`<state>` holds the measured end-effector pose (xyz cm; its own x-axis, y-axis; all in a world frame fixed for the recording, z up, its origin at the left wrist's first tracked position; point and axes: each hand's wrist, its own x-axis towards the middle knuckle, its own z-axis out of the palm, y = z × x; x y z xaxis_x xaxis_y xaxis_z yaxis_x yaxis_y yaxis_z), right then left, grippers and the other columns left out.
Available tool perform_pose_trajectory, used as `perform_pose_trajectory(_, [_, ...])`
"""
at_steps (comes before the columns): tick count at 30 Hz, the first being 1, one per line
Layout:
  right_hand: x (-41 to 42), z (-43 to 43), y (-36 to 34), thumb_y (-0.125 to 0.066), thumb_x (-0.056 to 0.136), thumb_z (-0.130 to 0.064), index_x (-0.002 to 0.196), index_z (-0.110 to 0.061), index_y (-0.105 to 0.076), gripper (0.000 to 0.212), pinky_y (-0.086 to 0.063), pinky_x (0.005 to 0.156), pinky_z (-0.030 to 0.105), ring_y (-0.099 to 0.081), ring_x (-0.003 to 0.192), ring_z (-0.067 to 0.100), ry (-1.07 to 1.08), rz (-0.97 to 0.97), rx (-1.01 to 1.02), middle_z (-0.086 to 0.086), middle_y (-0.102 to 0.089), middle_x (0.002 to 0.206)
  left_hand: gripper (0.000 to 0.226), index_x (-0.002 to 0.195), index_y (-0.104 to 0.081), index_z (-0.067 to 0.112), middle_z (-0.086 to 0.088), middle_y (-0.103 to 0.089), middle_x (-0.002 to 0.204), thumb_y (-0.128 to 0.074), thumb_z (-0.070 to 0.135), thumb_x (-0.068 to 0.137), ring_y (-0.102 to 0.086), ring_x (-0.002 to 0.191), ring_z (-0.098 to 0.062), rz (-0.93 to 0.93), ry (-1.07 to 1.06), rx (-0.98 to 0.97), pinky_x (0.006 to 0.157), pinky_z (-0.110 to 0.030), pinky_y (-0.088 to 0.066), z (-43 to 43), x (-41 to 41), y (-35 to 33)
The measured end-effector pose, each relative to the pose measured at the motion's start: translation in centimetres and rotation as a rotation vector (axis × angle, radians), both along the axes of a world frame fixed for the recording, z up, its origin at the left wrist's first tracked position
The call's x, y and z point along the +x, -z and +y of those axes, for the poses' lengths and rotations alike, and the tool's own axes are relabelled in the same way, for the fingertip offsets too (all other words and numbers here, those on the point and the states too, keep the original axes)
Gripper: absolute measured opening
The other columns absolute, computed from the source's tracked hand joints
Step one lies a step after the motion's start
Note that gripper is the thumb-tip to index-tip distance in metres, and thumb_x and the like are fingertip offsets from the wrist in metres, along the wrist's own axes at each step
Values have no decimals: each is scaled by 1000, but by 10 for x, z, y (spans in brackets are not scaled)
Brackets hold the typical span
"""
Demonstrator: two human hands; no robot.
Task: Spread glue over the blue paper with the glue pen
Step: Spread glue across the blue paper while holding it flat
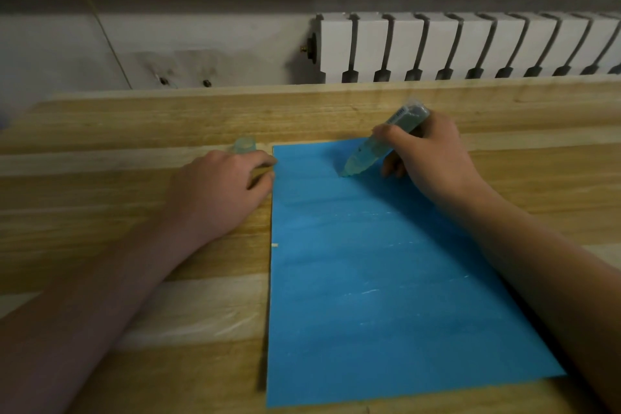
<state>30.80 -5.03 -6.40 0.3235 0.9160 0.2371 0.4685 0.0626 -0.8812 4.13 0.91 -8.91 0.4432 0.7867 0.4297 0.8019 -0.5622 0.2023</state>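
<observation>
Fingers (386,131) grip glue pen (379,144), label unreadable, on blue paper (369,279).

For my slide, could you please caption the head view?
Right hand presses glue pen to blue paper; left hand steadies its edge.

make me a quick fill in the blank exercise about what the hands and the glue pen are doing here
1. The glue pen is held in the ____ hand.
2. Its tip touches the ____ paper near the far edge.
3. The left hand rests on the wooden table, fingertips at the paper's ____ edge.
4. The small clear cap lies just beyond the ____ hand.

Missing words: right; blue; left; left
</observation>
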Motion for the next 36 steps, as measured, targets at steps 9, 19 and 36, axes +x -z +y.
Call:
perform_pose_trajectory(9, [2,-2,-1,-66,96,-30,92,-14,-70,17,-52,58,31,-66,53,9,22,24,5,2,-72,62,32,113,-66,35,15,-43,56,-50,44,88,-52,59,-16,-10,17,17,55,-28,-37,1,0,1])
perform_pose_trajectory(19, [5,-1,-1,-64,95,-29,93,-13,-69,17,-57,62,39,-71,57,14,14,37,-25,4,-77,68,31,114,-65,38,5,-49,63,-50,46,88,-61,70,-27,1,12,-5,62,-36,-50,1,0,1])
perform_pose_trajectory(36, [8,-2,-7,-76,94,-20,104,-5,-66,20,-61,57,25,-79,67,23,-39,209,-86,4,-82,84,31,114,-65,36,12,-44,58,-49,45,89,-55,62,-20,-6,27,-12,57,-31,-43,1,-2,0])
